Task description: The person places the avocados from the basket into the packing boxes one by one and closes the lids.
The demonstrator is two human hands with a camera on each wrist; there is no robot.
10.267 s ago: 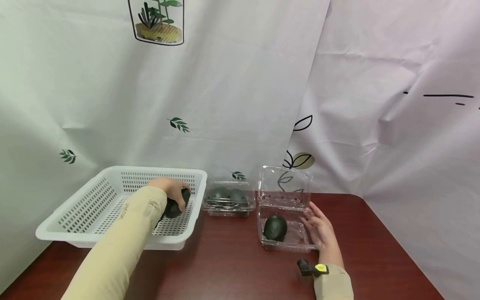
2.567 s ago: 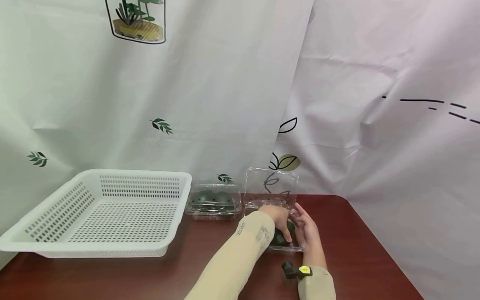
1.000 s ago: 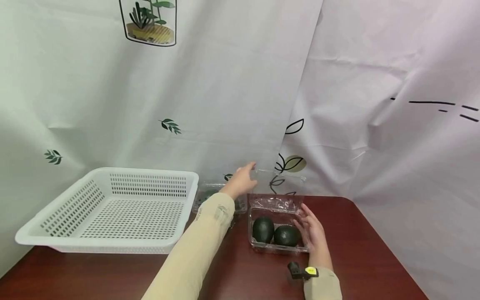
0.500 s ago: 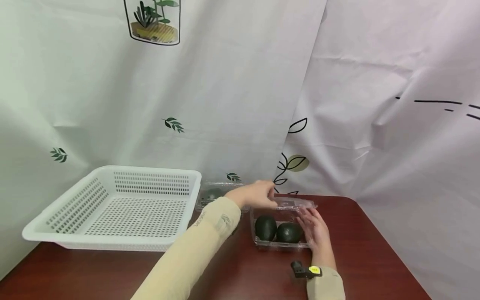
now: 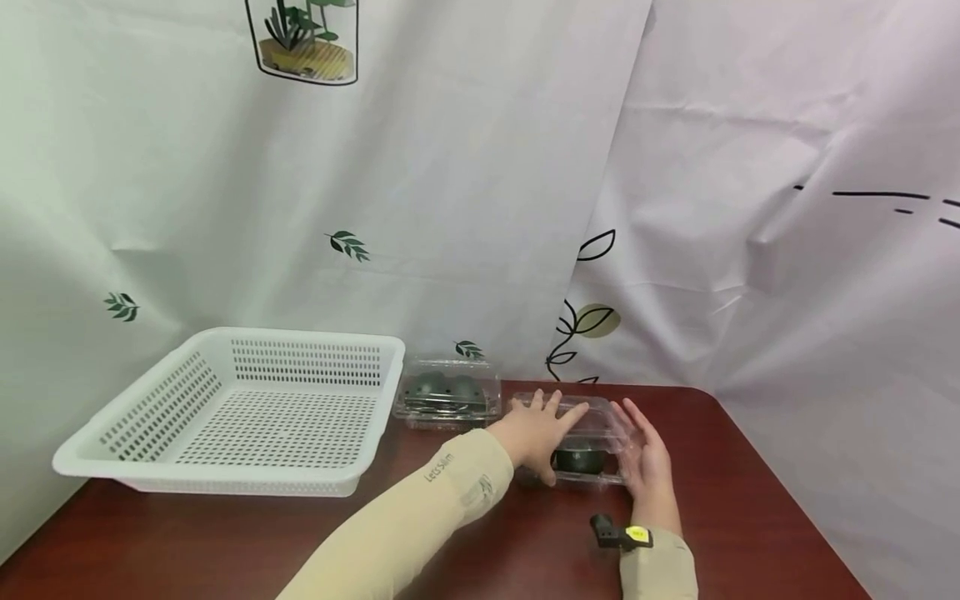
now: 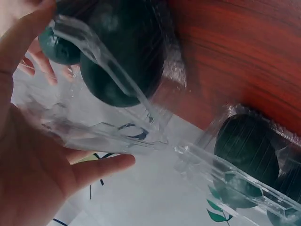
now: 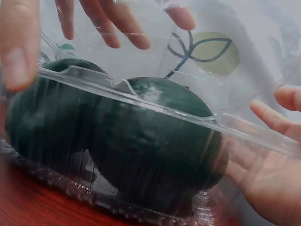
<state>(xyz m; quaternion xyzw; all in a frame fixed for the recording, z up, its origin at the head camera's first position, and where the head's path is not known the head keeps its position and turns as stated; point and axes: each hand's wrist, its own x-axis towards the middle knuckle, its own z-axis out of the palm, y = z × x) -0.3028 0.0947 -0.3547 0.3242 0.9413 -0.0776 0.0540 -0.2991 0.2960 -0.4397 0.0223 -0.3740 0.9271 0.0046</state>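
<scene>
A clear plastic clamshell box (image 5: 600, 421) stands on the table with two smooth, dark green oval fruits (image 7: 155, 136) inside, avocado-like in shape. Its lid is folded down over them; in the right wrist view the rim slants across the fruits. My left hand (image 5: 536, 429) lies over the lid's left part with fingers spread, its thumb (image 7: 19, 61) at the front rim. My right hand (image 5: 648, 458) rests along the box's right side, fingers extended upward. In the head view the left hand hides the left fruit; whether the lid is latched cannot be seen.
Left of this box stands a second clamshell (image 5: 447, 396), lid down, with dark green fruits inside. A white perforated plastic basket (image 5: 225, 477) sits farther left. Behind the reddish-brown table (image 5: 738, 517) hangs a pale printed curtain (image 5: 450, 167).
A fruit held in the basket earlier now lies in the box beside the first. The left hand has swung the upright lid forward and down; the right hand has stayed at the box's side.
</scene>
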